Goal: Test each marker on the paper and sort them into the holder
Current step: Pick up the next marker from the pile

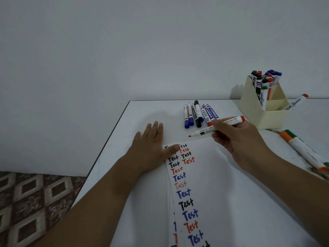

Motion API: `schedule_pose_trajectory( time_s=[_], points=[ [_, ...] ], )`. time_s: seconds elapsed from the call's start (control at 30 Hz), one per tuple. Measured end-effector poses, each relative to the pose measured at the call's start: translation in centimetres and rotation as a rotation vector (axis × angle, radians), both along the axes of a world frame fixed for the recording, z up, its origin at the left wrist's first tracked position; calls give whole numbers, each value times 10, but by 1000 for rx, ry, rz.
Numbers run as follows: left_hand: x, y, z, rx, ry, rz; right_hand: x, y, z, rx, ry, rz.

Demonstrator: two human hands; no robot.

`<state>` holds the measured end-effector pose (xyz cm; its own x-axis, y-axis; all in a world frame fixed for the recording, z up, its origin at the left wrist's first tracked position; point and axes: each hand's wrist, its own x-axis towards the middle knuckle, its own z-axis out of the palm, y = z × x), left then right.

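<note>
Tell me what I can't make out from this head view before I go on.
- Paper: the bottom is cut off by the frame edge; the left hand covers its top-left words.
- Holder: its walls hide the lower halves of the markers inside.
- Red marker: the right hand hides its mid-barrel; its cap's whereabouts are unclear.

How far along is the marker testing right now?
Well underway. Done: the paper carries many "Test" marks, and the holder is packed with markers. In hand: the right hand holds an uncapped red marker; the left hand steadies the sheet. Left: the capped group lying behind the paper.
</note>
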<state>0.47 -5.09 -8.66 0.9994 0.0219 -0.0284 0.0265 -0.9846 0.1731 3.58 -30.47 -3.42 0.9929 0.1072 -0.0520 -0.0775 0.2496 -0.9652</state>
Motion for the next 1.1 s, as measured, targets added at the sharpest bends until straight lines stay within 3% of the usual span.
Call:
schedule_pose_trajectory(
  time_s=[0.2,0.33,0.57,0.93,1.1],
  points=[
    [-2,1,0,0,-38,-6,-10,-2,-5,116,77,92],
    [1,1,0,14,-61,-18,-22,-4,-3,56,144,166],
    [2,4,-4,52,-36,-70,-25,8,-3,41,84,237],
    [0,2,0,198,12,-117,-28,11,-20,-296,-112,296],
    [3,3,-2,162,19,-81,-31,13,-21,-428,-183,321]
  ],
)
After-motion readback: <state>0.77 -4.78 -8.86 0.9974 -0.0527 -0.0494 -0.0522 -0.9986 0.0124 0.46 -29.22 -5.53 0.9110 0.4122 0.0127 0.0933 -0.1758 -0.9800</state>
